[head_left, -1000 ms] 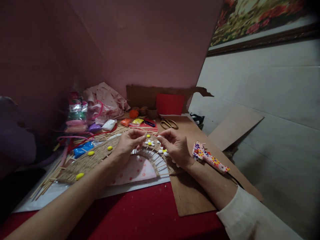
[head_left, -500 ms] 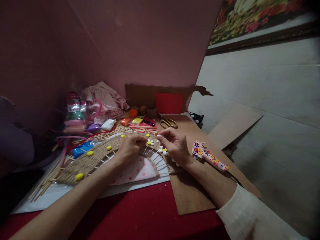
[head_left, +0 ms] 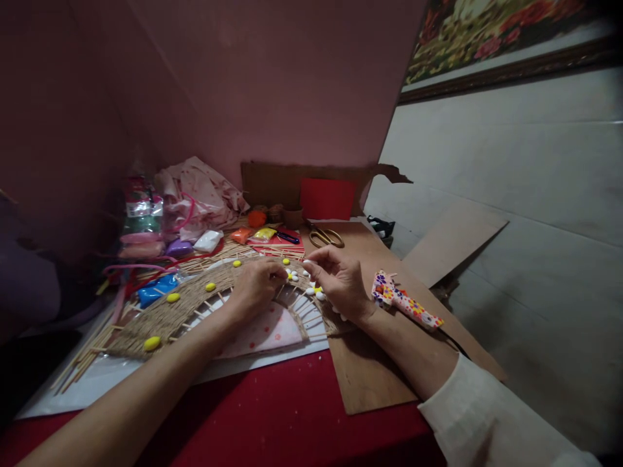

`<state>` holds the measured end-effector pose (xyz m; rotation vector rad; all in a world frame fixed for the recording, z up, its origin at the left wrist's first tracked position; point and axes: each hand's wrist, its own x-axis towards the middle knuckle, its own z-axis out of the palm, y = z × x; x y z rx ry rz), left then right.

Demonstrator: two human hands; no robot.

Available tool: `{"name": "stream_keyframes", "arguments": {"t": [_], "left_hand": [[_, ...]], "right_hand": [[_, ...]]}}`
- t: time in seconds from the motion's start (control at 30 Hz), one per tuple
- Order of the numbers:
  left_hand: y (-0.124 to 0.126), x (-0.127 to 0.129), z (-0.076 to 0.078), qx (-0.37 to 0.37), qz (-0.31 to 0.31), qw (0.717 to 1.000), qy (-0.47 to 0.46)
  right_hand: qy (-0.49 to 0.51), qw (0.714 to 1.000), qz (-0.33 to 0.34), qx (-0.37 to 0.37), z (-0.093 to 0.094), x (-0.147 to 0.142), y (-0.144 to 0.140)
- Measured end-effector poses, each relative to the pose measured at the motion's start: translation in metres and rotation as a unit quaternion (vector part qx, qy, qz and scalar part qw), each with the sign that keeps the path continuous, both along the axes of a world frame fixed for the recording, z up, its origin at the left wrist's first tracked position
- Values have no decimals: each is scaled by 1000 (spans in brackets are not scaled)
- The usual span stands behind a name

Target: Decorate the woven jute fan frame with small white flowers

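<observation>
A fan-shaped piece of brown twine [head_left: 139, 324] woven over thin wooden sticks lies before me, with pink dotted fabric [head_left: 285, 324] along its inner curve. Yellow oval clay pieces [head_left: 172, 298] dot the band, and white petals surround a yellow clay centre [head_left: 317, 290] at its right part. My left hand [head_left: 257, 285] is closed above the band, fingertips together near a small white-petalled flower [head_left: 292, 276]; what they hold, if anything, is hidden. Just right of it, my right hand [head_left: 341, 282] pinches a small white clay piece [head_left: 307, 263].
Bags of coloured clay [head_left: 208, 241] and crumpled pink fabric [head_left: 202, 194] are at the back left. Gold-handled scissors [head_left: 326, 238] lie behind my right hand. A flower-patterned cloth item [head_left: 406, 301] rests on the brown board [head_left: 370, 383] at right.
The view shifts slightly. Both hands keep nearly the same pose over the band, with the white piece still in my right fingertips.
</observation>
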<state>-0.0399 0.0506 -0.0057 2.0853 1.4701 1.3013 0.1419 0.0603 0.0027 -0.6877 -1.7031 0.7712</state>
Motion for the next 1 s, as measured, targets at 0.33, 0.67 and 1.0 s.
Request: {"name": "stream_keyframes", "arguments": {"t": [0.33,0.67,1.0], "left_hand": [[1,2,-2,-6,33,997,72],[-5,8,6,-51,85,977,191],[-6,1,9,-66,54,986,144]], "right_hand": [[-3,1000,-1,4,0,0,0],[6,1000,1,11,-1,0,1],[1,1000,0,15,-1,0,1]]}}
